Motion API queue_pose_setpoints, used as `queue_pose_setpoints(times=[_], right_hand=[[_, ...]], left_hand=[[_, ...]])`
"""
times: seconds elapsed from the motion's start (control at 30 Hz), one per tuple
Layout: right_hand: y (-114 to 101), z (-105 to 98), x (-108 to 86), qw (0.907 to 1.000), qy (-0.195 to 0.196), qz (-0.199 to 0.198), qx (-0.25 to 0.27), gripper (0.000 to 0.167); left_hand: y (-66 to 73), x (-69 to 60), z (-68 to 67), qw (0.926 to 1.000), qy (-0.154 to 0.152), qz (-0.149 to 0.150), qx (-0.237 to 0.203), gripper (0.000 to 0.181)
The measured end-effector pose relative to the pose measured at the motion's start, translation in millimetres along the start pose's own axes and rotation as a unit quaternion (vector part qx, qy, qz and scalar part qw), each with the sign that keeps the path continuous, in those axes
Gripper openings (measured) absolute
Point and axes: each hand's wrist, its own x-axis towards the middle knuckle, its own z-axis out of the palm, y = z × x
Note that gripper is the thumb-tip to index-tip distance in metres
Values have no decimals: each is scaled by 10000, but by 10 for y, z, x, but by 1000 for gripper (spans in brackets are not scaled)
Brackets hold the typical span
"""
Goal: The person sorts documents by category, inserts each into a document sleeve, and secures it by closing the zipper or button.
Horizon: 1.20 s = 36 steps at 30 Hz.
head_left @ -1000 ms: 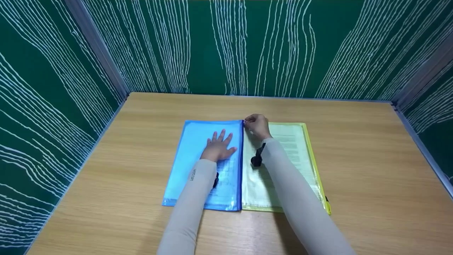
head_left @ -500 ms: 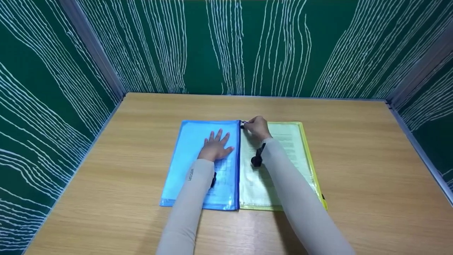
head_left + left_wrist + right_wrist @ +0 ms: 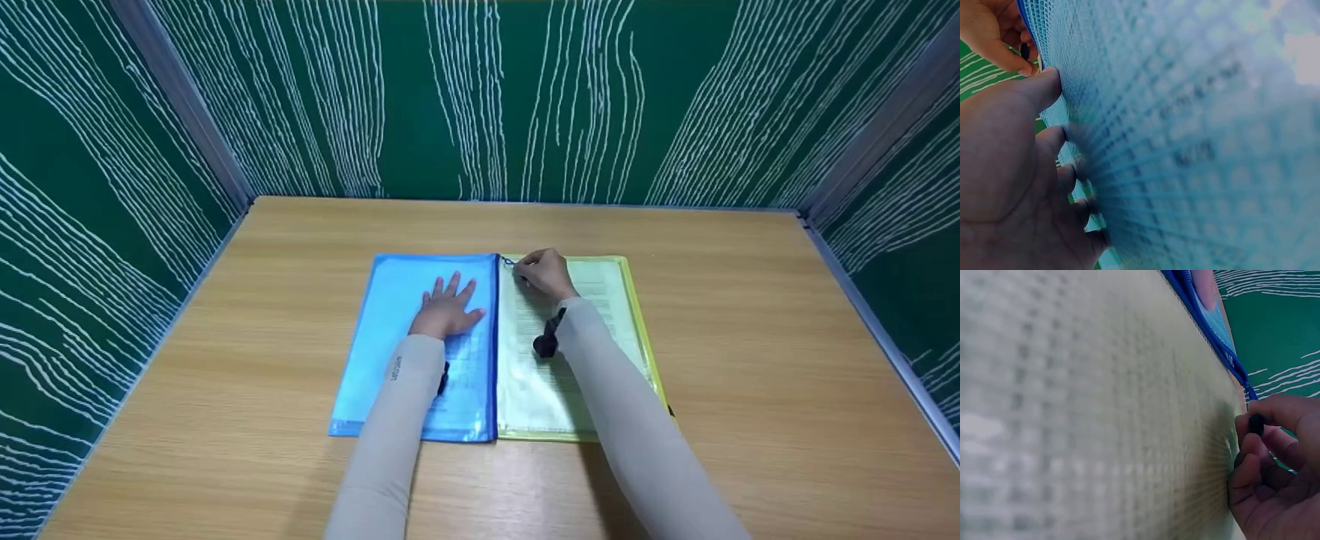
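Note:
A blue mesh zip pouch (image 3: 390, 300) with printed paper inside lies on the table. My left hand (image 3: 448, 309) rests on it with fingers spread; in the left wrist view that hand (image 3: 1010, 163) touches the mesh with its fingertips. Along the pouch's right edge runs a dark blue zipper (image 3: 1207, 326). At its far end, my right hand (image 3: 547, 274) pinches the zipper pull. The right wrist view shows the pull's black tip (image 3: 1256, 424) between thumb and fingers of the right hand (image 3: 1286, 467), with a blue cord leading to the zipper.
A yellow-edged mesh zip pouch (image 3: 525, 390) holding printed sheets lies directly right of the blue one, under my right forearm. The wooden table (image 3: 187, 375) is bordered by green panels (image 3: 420, 97) with white wavy lines at the back and sides.
My right hand has shifted slightly right of the blue zipper edge, and the pull's cord now shows between them. My left hand keeps its place on the blue pouch. The head view has drifted slightly.

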Motion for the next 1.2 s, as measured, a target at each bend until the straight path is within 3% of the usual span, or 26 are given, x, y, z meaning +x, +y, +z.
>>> queue_pose_setpoints(times=[0.23, 0.6, 0.7, 0.93, 1.2], right_hand=[[79, -33, -35, 9999, 80, -120, 21, 17], [81, -59, -117, 9987, -391, 241, 204, 21], [89, -57, -142, 9986, -461, 177, 183, 22], [130, -49, -211, 9952, -700, -191, 660, 24], [152, -101, -273, 9961, -788, -36, 403, 23]], left_hand=[[0, -12, 3, 9999, 5, 4, -141, 67], [24, -16, -32, 9998, -67, -53, -204, 67], [30, -9, -30, 9998, -83, -84, -165, 68], [28, -13, -29, 10000, -49, -43, -67, 68], [32, -8, -29, 9998, -63, -89, -153, 68]])
